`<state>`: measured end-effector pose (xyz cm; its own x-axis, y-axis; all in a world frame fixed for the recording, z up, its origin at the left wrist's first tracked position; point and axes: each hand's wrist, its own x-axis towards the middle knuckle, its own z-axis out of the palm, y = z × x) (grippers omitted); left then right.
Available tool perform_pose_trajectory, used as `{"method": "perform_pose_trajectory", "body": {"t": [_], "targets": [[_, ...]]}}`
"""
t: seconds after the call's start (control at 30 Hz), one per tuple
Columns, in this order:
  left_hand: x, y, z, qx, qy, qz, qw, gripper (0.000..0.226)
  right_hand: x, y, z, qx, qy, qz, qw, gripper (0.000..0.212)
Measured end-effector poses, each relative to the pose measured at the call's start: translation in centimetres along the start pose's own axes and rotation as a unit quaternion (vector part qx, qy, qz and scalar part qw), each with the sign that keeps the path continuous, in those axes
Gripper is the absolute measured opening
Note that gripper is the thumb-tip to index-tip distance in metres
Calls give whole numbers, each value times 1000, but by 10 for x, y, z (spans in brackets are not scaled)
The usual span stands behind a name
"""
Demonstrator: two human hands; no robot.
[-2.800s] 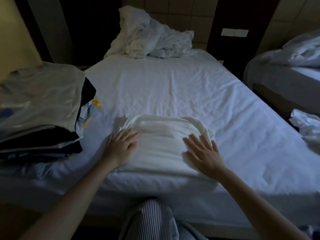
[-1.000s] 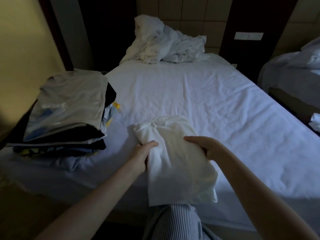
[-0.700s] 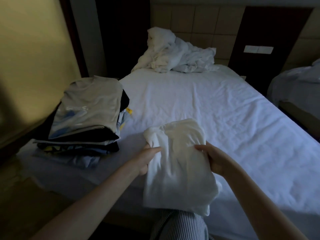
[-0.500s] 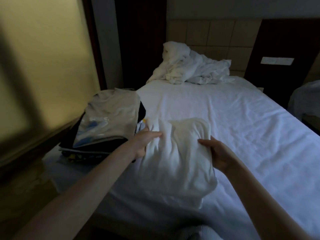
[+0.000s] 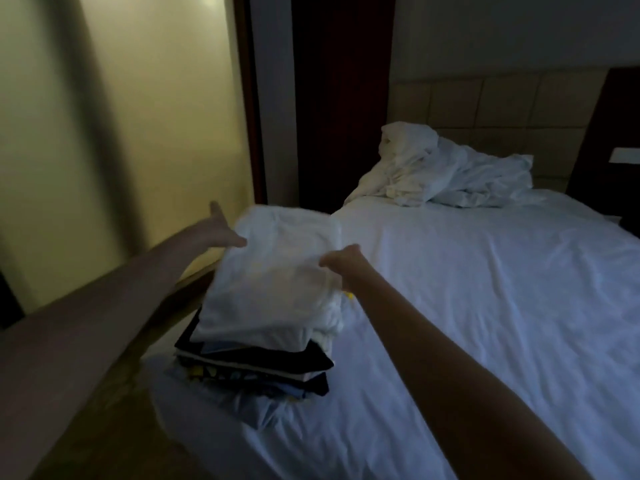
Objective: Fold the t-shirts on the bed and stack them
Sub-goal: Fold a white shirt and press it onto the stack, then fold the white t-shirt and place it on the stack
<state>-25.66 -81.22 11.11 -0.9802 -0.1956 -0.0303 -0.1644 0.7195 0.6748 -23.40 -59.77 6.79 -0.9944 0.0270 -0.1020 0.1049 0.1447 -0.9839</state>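
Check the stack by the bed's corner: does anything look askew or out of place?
The white t-shirt on top of the stack sits skewed: its right edge is bunched and spills past the stack's side. The stack itself stands close to the corner of the bed. A crumpled heap of bedding lies at the headboard end.

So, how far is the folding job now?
Done: a stack of folded shirts sits at the left edge of the bed. In hand: the folded white t-shirt lies on top, the right hand pinching its edge, the left hand touching it. Left: the crumpled white heap by the headboard, possibly bedding.
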Motion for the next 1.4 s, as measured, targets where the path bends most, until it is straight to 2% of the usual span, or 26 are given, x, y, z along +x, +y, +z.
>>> {"method": "perform_pose_trajectory", "body": {"t": [0.03, 0.07, 0.13, 0.2, 0.27, 0.33, 0.4, 0.47, 0.57, 0.67, 0.8, 0.93, 0.97, 1.07, 1.1, 1.2, 1.3, 1.4], "targets": [[5, -5, 13, 65, 51, 8, 997, 100, 4, 2, 8, -111, 55, -14, 992, 83], [5, -11, 32, 103, 64, 37, 992, 87, 3, 6, 17, -211, 86, -50, 972, 77], [2, -31, 81, 155, 45, 79, 984, 63, 2, 25, 40, -317, 75, -114, 938, 62], [1, -60, 120, 175, 33, 88, 980, 58, 1, 61, 63, -354, 30, -110, 928, 59], [17, -83, 132, 223, 39, 111, 968, 68, 6, 89, 71, -326, 8, -92, 941, 60], [28, -88, 128, 279, 10, 114, 953, 72, 16, 92, 69, -295, 5, -84, 952, 60], [31, -85, 128, 251, 18, 107, 962, 68, 20, 90, 67, -292, 0, -84, 953, 61], [27, -83, 131, 226, 21, 103, 968, 73, 20, 90, 66, -289, -5, -84, 954, 61], [23, -77, 128, 246, -1, 87, 965, 60, 18, 91, 63, -293, -22, -81, 952, 62], [14, -74, 120, 248, -9, 84, 965, 67, 10, 82, 56, -286, -51, -72, 954, 60], [-1, -60, 114, 327, 46, 89, 940, 61, -14, 78, 35, -305, -57, -141, 940, 52], [-34, -16, 112, 274, 31, 101, 956, 53, -40, 86, -7, -282, -45, -171, 943, 39], [-41, -8, 114, 262, 10, 120, 958, 52, -46, 87, -19, -275, -34, -166, 946, 39], [-77, 18, 133, 248, -37, 264, 931, 44, -63, 87, -48, -266, 33, -162, 950, 36], [-90, 27, 143, 222, -54, 284, 931, 43, -69, 87, -57, -257, 59, -164, 950, 34], [-124, 54, 171, 225, -77, 381, 894, 39, -88, 95, -88, -260, 128, -162, 943, 27], [-152, 76, 200, 250, -93, 392, 881, 43, -114, 109, -136, -278, 183, -137, 933, 24], [-185, 97, 237, 321, -65, 436, 838, 43, -152, 130, -190, -271, 237, -117, 926, 23]]}}
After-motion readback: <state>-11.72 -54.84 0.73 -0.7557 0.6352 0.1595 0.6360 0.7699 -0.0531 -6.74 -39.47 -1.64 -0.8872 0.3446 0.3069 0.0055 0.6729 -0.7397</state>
